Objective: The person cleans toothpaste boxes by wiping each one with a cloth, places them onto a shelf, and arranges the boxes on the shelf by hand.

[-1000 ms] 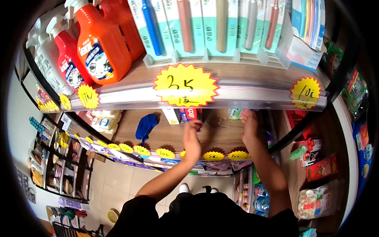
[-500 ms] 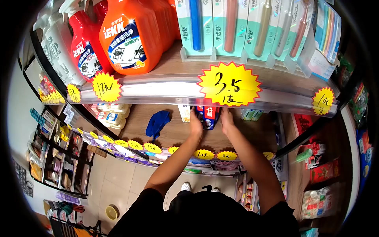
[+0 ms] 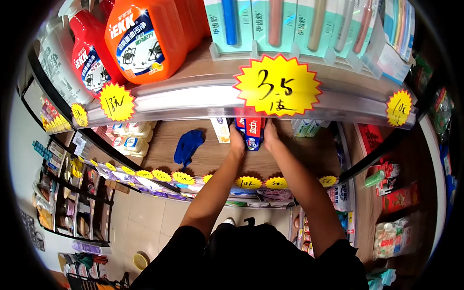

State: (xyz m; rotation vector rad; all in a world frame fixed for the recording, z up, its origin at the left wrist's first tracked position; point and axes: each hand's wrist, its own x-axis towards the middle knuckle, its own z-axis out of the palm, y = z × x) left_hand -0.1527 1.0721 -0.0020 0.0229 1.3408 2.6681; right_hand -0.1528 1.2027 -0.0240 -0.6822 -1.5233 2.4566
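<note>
On the lower shelf, a stack of blue and red toothpaste boxes (image 3: pixel 253 129) stands between my two hands. My left hand (image 3: pixel 236 139) presses against the left side of the stack, with its fingertips partly hidden by the shelf above. The right side is held by my right hand (image 3: pixel 271 136), whose fingers also reach back under the upper shelf edge. A white and yellow box (image 3: pixel 220 130) is just left of my left hand. Green and white boxes (image 3: pixel 308 127) stand to the right of my right hand.
A blue cloth-like item (image 3: pixel 188 146) lies left on the lower shelf, near white bottles (image 3: pixel 131 144). Above, the upper shelf's edge (image 3: pixel 193 104) juts out with price tags, bearing orange cleaner bottles (image 3: pixel 145 43) and toothbrush packs (image 3: pixel 275 24). A round yellowish container (image 3: pixel 140 261) is on the floor.
The view has shifted slightly, so the shelves appear higher and further left. My hands stay on both sides of the toothpaste boxes.
</note>
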